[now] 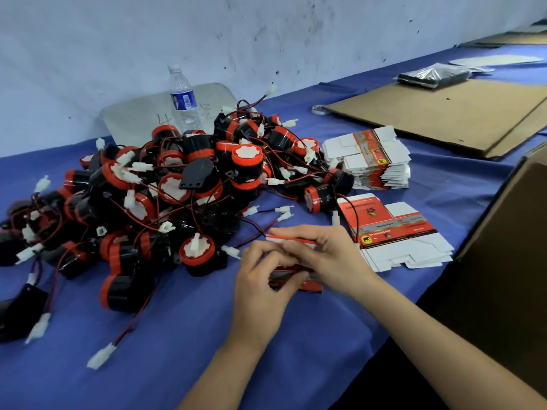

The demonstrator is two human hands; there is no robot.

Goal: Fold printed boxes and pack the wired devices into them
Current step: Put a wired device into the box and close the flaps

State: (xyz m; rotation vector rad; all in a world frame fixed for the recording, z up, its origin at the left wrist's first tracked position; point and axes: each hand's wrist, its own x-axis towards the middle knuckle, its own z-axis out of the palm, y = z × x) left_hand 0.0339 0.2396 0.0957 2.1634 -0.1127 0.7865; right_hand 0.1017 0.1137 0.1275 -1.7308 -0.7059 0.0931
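Head view: one small printed box [310, 287] of thin glossy card, red with a white-edged flap, was held low over the blue cloth [177, 335]. It was pinched on its near side by the curled fingers of the left hand [260, 279] and gripped across its top flap by the right hand [322, 255]. Just right of the grip, one loose stack of flat box blanks [396, 229] was fanned out, white card printed red and black. Left of and beyond the grip, a tangled heap of wired devices [177, 187] was spread: round black plastic bodies, red rims, thin red and black leads, white plug ends, too many to be counted. Beyond the grip to the right, a second stack, the banded blanks [370, 161], was bound with a rubber band. One clear plastic water bottle [183, 99] stood behind the heap, and one flat brown cardboard sheet [444, 113] lay farthest right.
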